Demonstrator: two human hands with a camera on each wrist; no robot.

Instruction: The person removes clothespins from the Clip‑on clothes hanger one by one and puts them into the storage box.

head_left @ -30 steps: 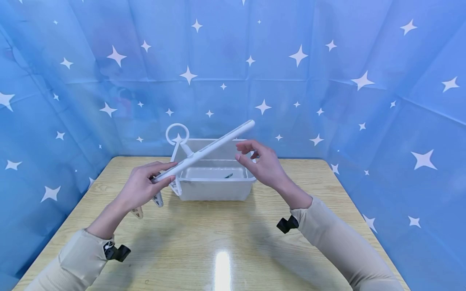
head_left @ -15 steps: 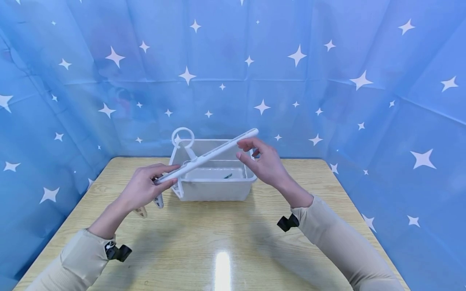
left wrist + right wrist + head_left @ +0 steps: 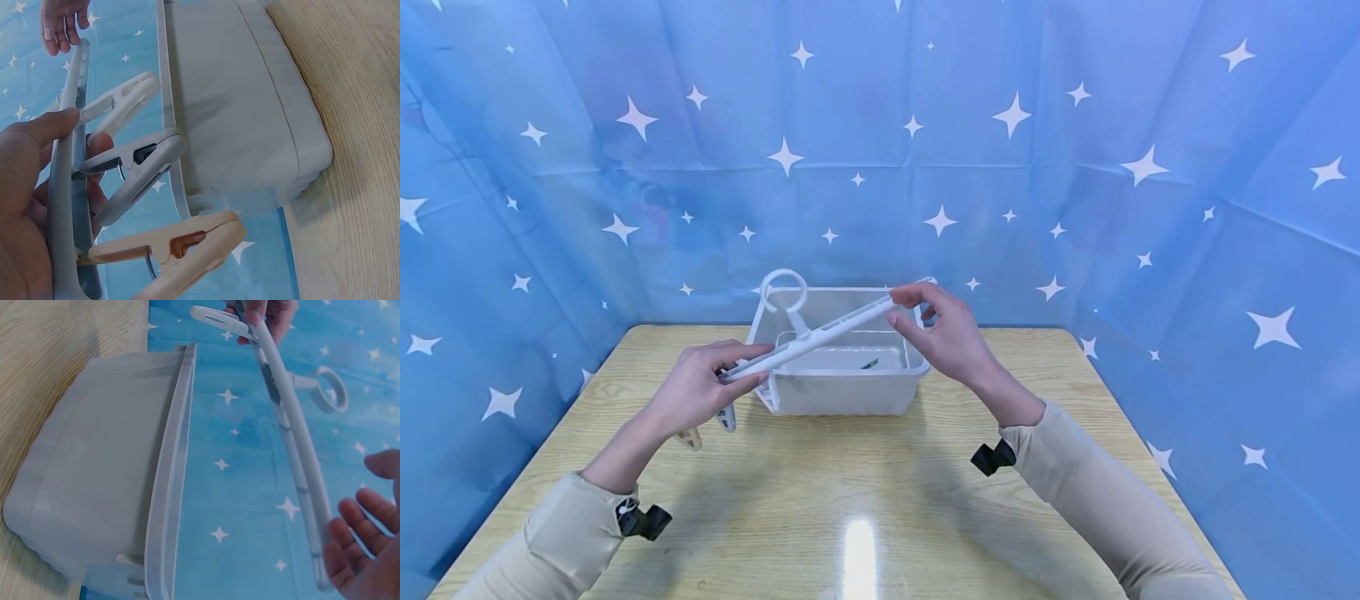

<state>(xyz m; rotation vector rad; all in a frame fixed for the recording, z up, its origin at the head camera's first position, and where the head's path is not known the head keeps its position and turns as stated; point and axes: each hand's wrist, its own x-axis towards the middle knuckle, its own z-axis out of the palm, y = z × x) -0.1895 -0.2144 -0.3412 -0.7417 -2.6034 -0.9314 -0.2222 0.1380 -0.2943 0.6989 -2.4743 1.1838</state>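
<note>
My left hand (image 3: 696, 387) grips one end of a white clip hanger (image 3: 827, 331), a straight slotted bar with a ring-shaped hook (image 3: 784, 274), tilted up toward the right. In the left wrist view, a white clip (image 3: 125, 103), a grey clip (image 3: 140, 165) and a beige clip (image 3: 172, 250) hang from the bar by the gripped end. At the bar's other end is my right hand (image 3: 940, 333), fingers loosely extended. Its fingertips (image 3: 337, 550) are right at the bar in the right wrist view, with the thumb apart from it.
Behind the hanger, a white plastic bin (image 3: 846, 396) stands on the wooden table (image 3: 820, 500). A small dark green piece (image 3: 870, 363) shows inside it. A blue star-printed curtain (image 3: 880, 100) surrounds the table at the back and sides.
The hanger's right end and its hook have swung down, so the bar slants less and its far end now meets my right fingers. Both hands have stayed nearly in place.
</note>
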